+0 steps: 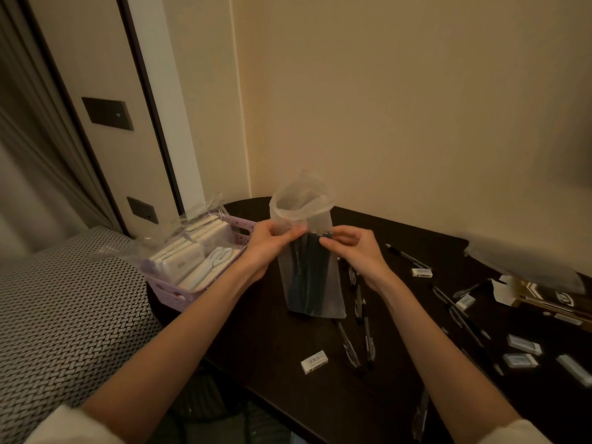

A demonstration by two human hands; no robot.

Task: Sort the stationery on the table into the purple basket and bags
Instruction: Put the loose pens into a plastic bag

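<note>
Two bare forearms reach in from the bottom edge, pale sleeve cuffs just showing. Far left: a bed cover (64,302) with a black-and-white woven pattern, butting against the dark tabletop (304,379). On the tabletop's left rim sits the purple basket (173,294), plastic, slotted walls, rectangular. It holds white boxed items packed on edge and a pair of white-handled scissors (217,256); crinkled clear plastic wrap (198,209) stands up behind it.

Left hand (266,245): thumb and fingers pinch the left side of a frosted, translucent plastic bag (307,251) partway up. Right hand (355,248): fingers curled, pinching the same bag on its right side at about the same height. The bag stands upright between the hands, its bottom resting on the tabletop, its mouth gaping in a loose oval above the fingers. Inside it, a bundle of dark pens (309,277) stands on end, seen only dimly through the film.

Right of the bag, loose pens (358,302) with clear barrels lie scattered on the dark wood, some crossing one another. A white boxed eraser (314,362) lies near the front, apart from them. Further right: one more eraser (422,272) beside a pen, others in pale wrappers (523,344) near the edge. A torn-open cardboard box (538,298) lies at far right, with another hazy plastic bag (525,261) draped over it; what it holds cannot be made out.
</note>
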